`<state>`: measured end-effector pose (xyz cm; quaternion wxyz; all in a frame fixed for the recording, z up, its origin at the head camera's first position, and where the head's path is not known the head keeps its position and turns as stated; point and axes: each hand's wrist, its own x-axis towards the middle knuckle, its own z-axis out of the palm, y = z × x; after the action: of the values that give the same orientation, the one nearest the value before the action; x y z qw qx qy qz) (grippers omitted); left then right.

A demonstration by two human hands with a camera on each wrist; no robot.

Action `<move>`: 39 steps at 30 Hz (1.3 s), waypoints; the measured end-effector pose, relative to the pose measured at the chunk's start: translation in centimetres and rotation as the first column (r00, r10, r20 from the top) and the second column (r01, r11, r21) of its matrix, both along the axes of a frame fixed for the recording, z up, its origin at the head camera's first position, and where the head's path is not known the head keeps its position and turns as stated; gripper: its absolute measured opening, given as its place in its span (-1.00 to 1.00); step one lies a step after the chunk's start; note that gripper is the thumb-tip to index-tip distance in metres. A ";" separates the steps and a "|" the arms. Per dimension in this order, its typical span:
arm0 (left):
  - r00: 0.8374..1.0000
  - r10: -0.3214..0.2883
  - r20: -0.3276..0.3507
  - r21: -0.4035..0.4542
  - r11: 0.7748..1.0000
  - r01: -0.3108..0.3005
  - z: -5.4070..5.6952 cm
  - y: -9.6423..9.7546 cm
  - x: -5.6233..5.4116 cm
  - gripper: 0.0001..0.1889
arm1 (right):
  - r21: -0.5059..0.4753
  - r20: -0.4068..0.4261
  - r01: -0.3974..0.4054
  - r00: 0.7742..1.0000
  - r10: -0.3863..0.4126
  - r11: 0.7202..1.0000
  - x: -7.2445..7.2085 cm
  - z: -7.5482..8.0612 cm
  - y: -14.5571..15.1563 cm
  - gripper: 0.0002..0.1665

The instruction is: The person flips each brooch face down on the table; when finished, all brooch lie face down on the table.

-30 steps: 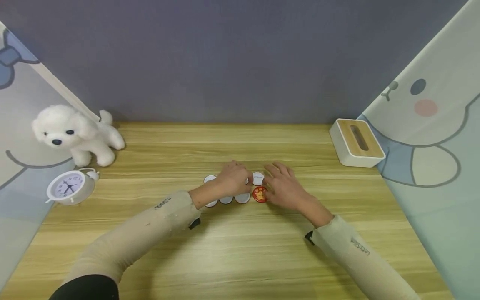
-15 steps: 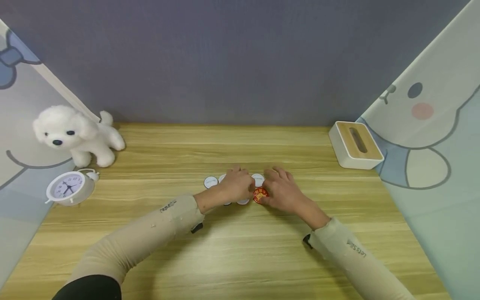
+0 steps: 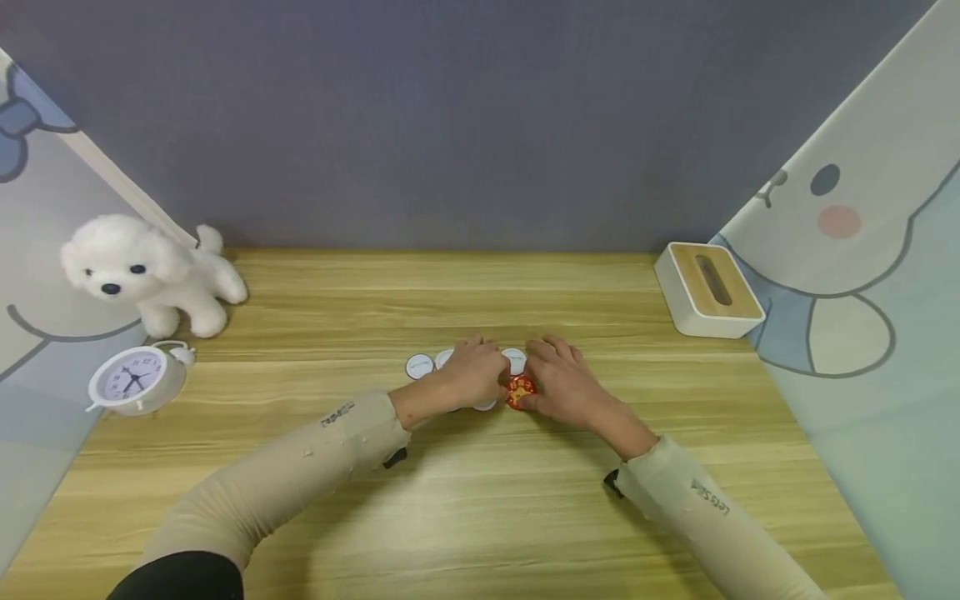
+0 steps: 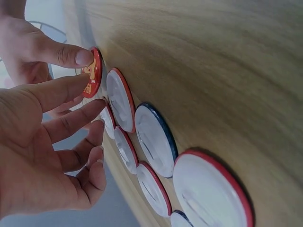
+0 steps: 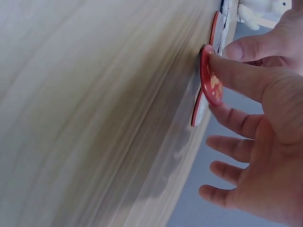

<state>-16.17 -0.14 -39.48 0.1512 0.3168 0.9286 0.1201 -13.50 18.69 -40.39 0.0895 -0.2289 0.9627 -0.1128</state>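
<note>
A round red pin badge (image 3: pixel 521 392) with a gold picture faces up between the two hands. My right hand (image 3: pixel 564 385) pinches its edge with thumb and forefinger; in the right wrist view the other fingers spread away from the badge (image 5: pixel 212 82). From the opposite side, my left hand (image 3: pixel 474 372) holds the badge between thumb and forefinger, the thumb overlapping its face in the left wrist view. Several pin badges (image 4: pixel 156 142) lie face down in two rows, their pale backs showing clasps and red or dark rims. The left hand partly covers these rows in the head view.
On the wooden table (image 3: pixel 465 517), a white toy dog (image 3: pixel 153 271) and a white alarm clock (image 3: pixel 138 379) stand at the left. A tissue box (image 3: pixel 708 290) with a wooden top is at the back right. A grey panel (image 3: pixel 465 125) rises behind.
Both hands have closed in on the red badge: the left moved slightly right and toward the wearer, and the right moved slightly left. Their fingers now meet its edges.
</note>
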 end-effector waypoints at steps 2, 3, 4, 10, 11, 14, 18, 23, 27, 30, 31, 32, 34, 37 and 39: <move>1.000 -0.001 0.008 0.007 1.000 0.001 0.0 -0.1 0.0 -0.83 | -0.016 0.008 0.009 1.000 -0.009 1.000 0.0 0.1 0.0 -0.51; 1.000 -0.003 0.011 0.011 1.000 0.003 0.1 -0.2 0.0 -0.83 | -0.025 0.013 0.012 1.000 -0.012 1.000 0.0 0.1 0.0 -0.55; 1.000 -0.004 0.012 0.015 1.000 0.004 0.1 -0.2 0.0 -0.83 | -0.036 0.018 0.016 1.000 -0.015 0.999 0.0 0.1 0.0 -0.60; 1.000 -0.011 -0.001 0.044 0.999 0.012 0.5 -0.8 -0.1 -0.84 | -0.101 0.032 0.026 0.999 -0.023 0.995 0.1 0.4 0.1 -0.77; 1.000 -0.012 -0.001 0.048 0.999 0.012 0.5 -0.9 -0.2 -0.84 | -0.113 0.037 0.029 0.999 -0.025 0.993 0.1 0.4 0.2 -0.77; 1.000 -0.006 0.015 0.052 0.999 0.005 0.7 -1.2 -0.3 -0.84 | -0.136 0.048 0.036 0.998 -0.029 0.990 0.1 0.5 0.2 -0.77; 0.997 0.023 0.068 0.073 0.997 -0.028 0.9 -1.3 -0.3 -0.89 | -0.170 0.056 0.032 0.998 -0.023 0.985 0.2 0.7 0.2 -0.77; 0.992 0.041 0.116 0.084 0.995 -0.051 1.0 -1.5 -0.2 -0.91 | -0.207 0.056 0.020 0.998 -0.008 0.978 0.3 0.6 0.2 -0.80; 0.986 0.040 0.159 0.094 0.994 -0.055 1.0 -1.6 -0.2 -0.87 | -0.235 0.058 0.009 0.998 0.005 0.972 0.4 0.7 0.3 -0.84; 0.976 0.030 0.217 0.124 0.991 -0.058 1.0 -1.7 -0.4 -0.81 | -0.254 0.050 -0.001 0.999 0.014 0.967 0.5 0.8 0.3 -0.84; 0.969 0.023 0.245 0.137 0.989 -0.058 0.9 -1.7 -0.5 -0.80 | -0.264 0.037 -0.010 0.999 0.020 0.964 0.5 0.9 0.3 -0.83; 0.963 0.018 0.270 0.147 0.987 -0.060 0.9 -1.8 -0.7 -0.78 | -0.274 0.022 -0.016 0.999 0.023 0.961 0.5 1.0 0.3 -0.83; 0.940 0.017 0.341 0.165 0.983 -0.078 0.8 -1.9 -1.0 -0.75 | -0.298 -0.014 -0.033 0.999 0.031 0.954 0.6 1.0 0.3 -0.82; 0.900 0.026 0.435 0.188 0.975 -0.119 0.8 -2.1 -1.3 -0.72 | -0.341 -0.066 -0.055 0.997 0.034 0.938 0.7 1.2 0.2 -0.83; 0.874 0.032 0.485 0.202 0.968 -0.148 0.9 -2.2 -1.4 -0.71 | -0.362 -0.080 -0.058 0.996 0.031 0.930 0.7 1.2 0.2 -0.83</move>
<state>-17.57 -2.33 -38.59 0.3314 0.2491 0.8558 0.3095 -12.82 18.91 -39.16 0.0127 -0.2674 0.9223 -0.2788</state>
